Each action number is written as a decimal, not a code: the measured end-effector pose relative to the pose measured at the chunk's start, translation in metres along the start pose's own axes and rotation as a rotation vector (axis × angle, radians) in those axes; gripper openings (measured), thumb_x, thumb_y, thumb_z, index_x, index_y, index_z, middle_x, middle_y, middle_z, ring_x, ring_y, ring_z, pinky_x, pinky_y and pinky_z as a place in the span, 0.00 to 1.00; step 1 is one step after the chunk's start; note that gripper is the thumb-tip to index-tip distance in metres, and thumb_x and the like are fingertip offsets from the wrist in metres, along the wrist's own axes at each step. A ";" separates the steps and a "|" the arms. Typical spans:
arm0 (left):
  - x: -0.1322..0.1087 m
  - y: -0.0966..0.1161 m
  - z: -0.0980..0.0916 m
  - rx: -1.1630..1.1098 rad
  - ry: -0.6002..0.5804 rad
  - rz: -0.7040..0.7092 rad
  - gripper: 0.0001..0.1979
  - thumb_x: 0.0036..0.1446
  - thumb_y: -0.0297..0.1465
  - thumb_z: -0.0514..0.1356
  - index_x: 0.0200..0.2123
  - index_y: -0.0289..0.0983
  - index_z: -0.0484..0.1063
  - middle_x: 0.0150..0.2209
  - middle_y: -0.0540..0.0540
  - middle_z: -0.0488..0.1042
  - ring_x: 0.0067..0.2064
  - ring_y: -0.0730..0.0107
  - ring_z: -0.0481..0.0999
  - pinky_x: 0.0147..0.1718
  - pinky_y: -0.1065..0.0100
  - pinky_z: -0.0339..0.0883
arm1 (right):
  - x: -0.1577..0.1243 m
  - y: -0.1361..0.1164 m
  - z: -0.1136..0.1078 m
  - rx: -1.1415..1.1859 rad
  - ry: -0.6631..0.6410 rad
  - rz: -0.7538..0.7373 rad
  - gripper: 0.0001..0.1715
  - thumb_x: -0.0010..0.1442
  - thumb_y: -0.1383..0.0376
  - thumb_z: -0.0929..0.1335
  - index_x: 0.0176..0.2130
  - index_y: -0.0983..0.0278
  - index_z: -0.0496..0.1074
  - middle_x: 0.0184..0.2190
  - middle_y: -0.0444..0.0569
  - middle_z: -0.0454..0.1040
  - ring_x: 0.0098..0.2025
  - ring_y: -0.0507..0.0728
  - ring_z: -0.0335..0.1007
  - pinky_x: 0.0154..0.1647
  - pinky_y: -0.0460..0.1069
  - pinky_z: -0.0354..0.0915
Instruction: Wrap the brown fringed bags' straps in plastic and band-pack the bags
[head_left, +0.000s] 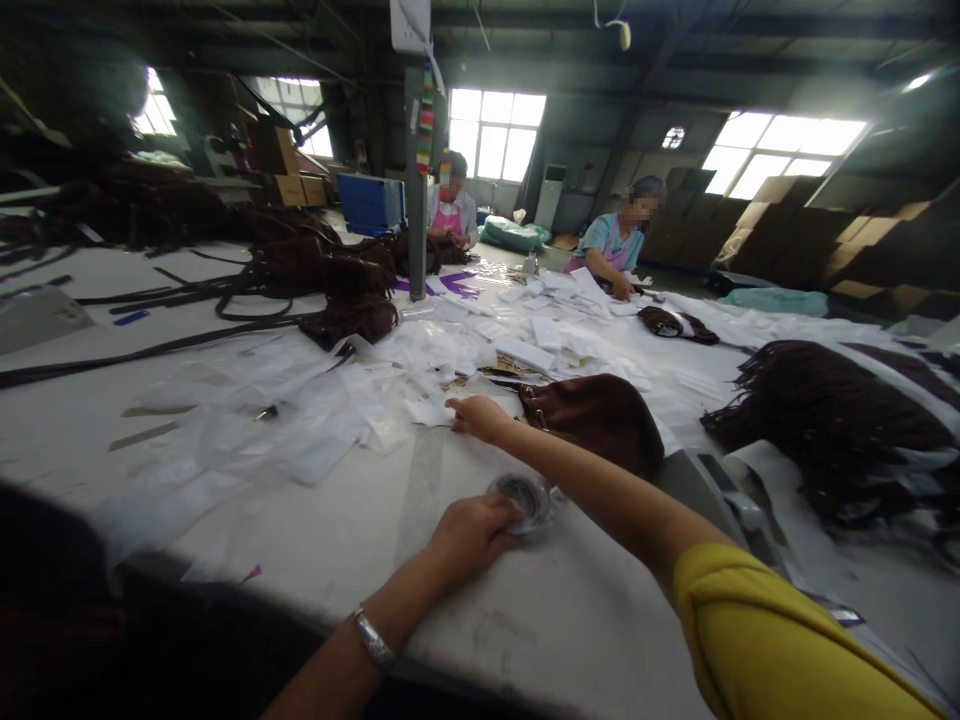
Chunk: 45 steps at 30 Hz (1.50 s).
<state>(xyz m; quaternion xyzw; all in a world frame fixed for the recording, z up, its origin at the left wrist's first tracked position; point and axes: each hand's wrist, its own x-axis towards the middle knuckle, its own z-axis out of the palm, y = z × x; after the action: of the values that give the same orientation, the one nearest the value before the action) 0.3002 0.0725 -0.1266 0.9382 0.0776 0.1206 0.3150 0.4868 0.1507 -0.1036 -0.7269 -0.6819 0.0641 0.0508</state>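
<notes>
My left hand [474,535], with a silver bracelet at the wrist, is closed on a roll of clear tape [523,500] above the white table [360,560]. Farther forward, my right hand [480,418] reaches across to the edge of the paper and plastic pile, its fingers closed at a white piece of paper [429,411]. Whether the fingers pinch that paper is too small to tell. Beside my right forearm lies a dark brown bag [600,420], partly behind the arm. A strip of clear tape [424,480] runs along the tabletop left of my hands.
Clear plastic bags [300,400] spread over the left middle. Brown bags with straps [322,280] lie at the back left, more brown fringed goods [825,420] at the right. A grey post [416,200] stands mid-table. Two people work at the far side. A grey device [705,500] sits by my right arm.
</notes>
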 end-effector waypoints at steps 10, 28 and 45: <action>-0.002 0.003 0.001 0.031 0.015 -0.011 0.13 0.62 0.36 0.59 0.48 0.45 0.77 0.48 0.49 0.78 0.47 0.62 0.77 0.47 0.67 0.67 | -0.017 0.006 -0.010 0.241 0.088 0.163 0.20 0.56 0.62 0.72 0.50 0.55 0.77 0.38 0.42 0.82 0.42 0.56 0.77 0.37 0.45 0.65; 0.024 0.013 -0.023 -0.608 -0.058 -0.326 0.22 0.56 0.48 0.61 0.39 0.34 0.79 0.25 0.50 0.71 0.26 0.75 0.63 0.25 0.73 0.53 | -0.272 -0.003 -0.028 1.421 0.575 0.417 0.17 0.58 0.55 0.71 0.40 0.65 0.70 0.39 0.52 0.80 0.33 0.54 0.78 0.28 0.45 0.72; 0.020 0.049 -0.011 -0.836 0.044 -0.501 0.20 0.49 0.46 0.68 0.33 0.34 0.78 0.24 0.52 0.63 0.25 0.79 0.52 0.22 0.74 0.44 | -0.297 -0.032 0.021 1.456 0.326 0.520 0.09 0.58 0.60 0.68 0.35 0.64 0.71 0.25 0.46 0.79 0.22 0.52 0.75 0.21 0.43 0.68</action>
<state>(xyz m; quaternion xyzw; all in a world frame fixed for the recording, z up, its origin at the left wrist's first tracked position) 0.3196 0.0441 -0.0850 0.6811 0.2527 0.0814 0.6824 0.4334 -0.1439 -0.1123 -0.6471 -0.2608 0.3967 0.5965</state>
